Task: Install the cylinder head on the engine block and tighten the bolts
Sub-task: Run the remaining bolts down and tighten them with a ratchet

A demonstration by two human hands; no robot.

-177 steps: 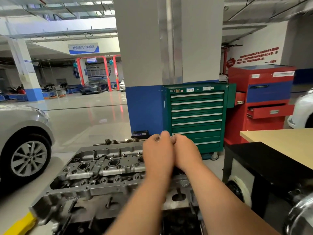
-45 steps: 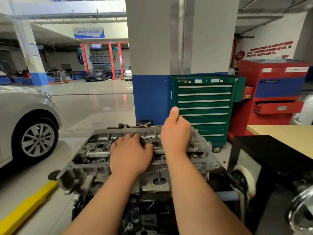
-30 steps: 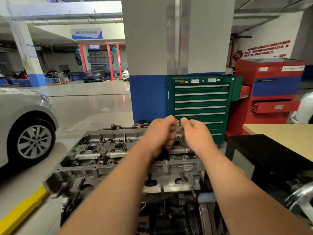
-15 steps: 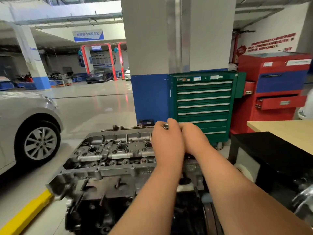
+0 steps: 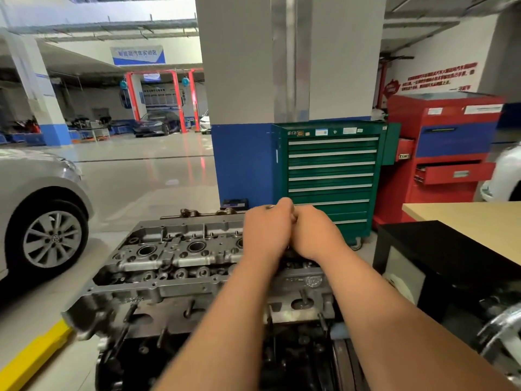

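Observation:
The grey metal cylinder head sits on top of the dark engine block, with its round bores and bolt holes facing up. My left hand and my right hand are pressed together above the right part of the head, fingers curled. They grip a metal tool handle, of which only a shiny tip shows above my left knuckles. The rest of the tool and the bolt under it are hidden by my hands.
A silver car stands at the left, with a yellow floor strip below it. Behind the engine are a pillar, a green tool cabinet and a red cabinet. A black table with a wooden top is close on the right.
1.5 s ago my left hand rested on the head and my right was raised alone. Both then came together on the handle and have stayed clasped over the head's right part.

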